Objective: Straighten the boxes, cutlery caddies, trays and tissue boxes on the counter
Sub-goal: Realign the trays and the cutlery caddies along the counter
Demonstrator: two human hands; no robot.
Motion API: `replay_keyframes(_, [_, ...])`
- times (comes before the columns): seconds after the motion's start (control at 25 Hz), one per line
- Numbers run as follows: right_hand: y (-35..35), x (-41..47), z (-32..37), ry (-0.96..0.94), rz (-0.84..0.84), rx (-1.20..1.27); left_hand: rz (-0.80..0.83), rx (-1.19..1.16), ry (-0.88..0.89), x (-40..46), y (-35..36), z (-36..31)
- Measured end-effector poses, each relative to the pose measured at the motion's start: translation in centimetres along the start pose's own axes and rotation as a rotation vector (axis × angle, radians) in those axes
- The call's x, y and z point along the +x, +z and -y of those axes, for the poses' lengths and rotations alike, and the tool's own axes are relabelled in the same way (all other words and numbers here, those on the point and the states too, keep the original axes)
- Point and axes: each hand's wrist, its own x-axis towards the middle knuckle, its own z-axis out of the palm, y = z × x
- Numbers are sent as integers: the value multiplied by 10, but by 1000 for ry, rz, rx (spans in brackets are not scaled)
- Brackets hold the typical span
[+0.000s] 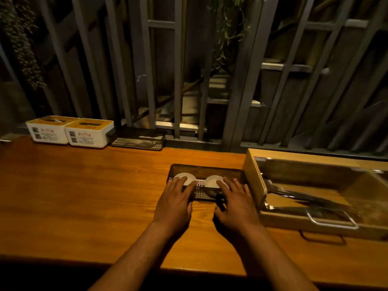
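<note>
A dark cutlery caddy (206, 172) with a perforated white base sits on the wooden counter (84, 196), holding two small white dishes (184, 177). My left hand (175, 203) lies on its near left edge, fingers over one dish. My right hand (236, 204) rests on its near right edge, fingers over the other dish. Both hands press on the caddy with fingers spread. To the right stands a wooden box (255, 181) with a clear lid, cutlery inside. Two white tissue boxes (69, 133) with yellow tops stand at the far left, beside a second dark caddy (137, 140).
A metal railing (178, 80) with grey bars runs along the counter's far edge. The wooden box has a metal handle (331, 217) on its near side. The counter's near edge (203, 271) lies below my forearms. Plants hang at the upper left.
</note>
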Motion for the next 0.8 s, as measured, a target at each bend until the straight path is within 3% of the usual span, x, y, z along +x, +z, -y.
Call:
replay_keyframes(0.36, [13, 82, 13, -25, 97, -100, -13, 32, -83, 64, 18, 39])
replay_keyframes(0.8, [43, 232, 12, 54, 153, -192, -34, 123, -36, 196, 78, 112])
